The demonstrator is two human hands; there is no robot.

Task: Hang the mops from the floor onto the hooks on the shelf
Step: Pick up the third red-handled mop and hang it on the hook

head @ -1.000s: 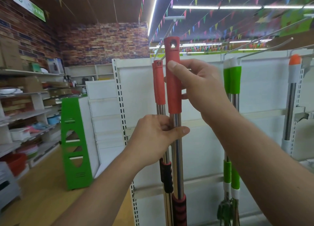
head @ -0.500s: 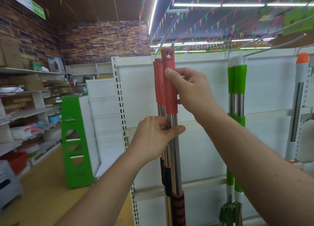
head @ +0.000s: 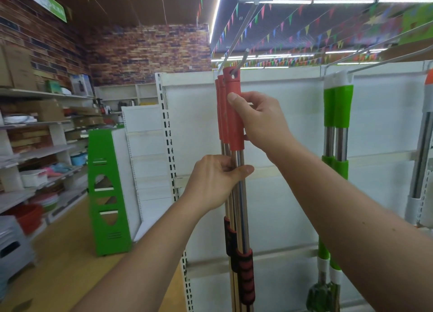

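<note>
Three red-capped mops sit at one hook (head: pixel 242 57), the front one (head: pixel 233 114) with the hook tip just through its cap hole; two behind it look already hung. Two green mops (head: pixel 338 124) hang on the next hook to the right, and a white-and-orange one shows at the frame edge. So most of what is visible is up; the front red mop seems nearly seated but not let go. The floor below is out of view, so I cannot tell what remains.

Right hand (head: pixel 260 121): fingers closed around the red cap, thumb on its front. Left hand (head: pixel 215 180): fingers pinched around the steel pole just under the cap.

Materials: caps are matte red plastic, cylindrical, with a punched hanging hole. Poles are polished steel tube, reflective. Lower down, ribbed red-and-black grip sleeves. Hook is thin grey wire rod, angled upward. Shelf (head: pixel 194 124) back is a flat white panel between slotted uprights.
</note>
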